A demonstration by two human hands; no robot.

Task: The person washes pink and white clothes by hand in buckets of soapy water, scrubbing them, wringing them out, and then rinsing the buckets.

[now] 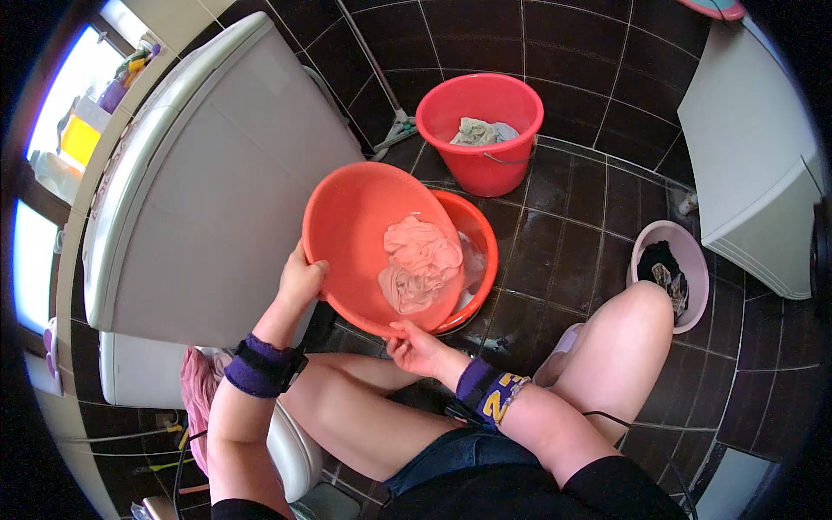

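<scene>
My left hand (302, 276) grips the left rim of an orange plastic basin (351, 221), thumb over the edge. At the near rim, my right hand (416, 348) holds the same basin, thumb on top and fingers partly hidden below. The basin tilts to the right, and wet pink cloth (422, 247) with a browner piece of cloth (409, 289) lies in water at its low side. Beneath it, partly covered, stands a red-orange basin (487, 260) with whitish cloth and water in it.
A red bucket (487, 172) with pale cloth stands beyond the basins. Rightward are a pink tub (699, 292) with dark cloth and a white cabinet (747, 143). A large white appliance (240, 188) stands left, and a mop (390, 97) leans at the wall.
</scene>
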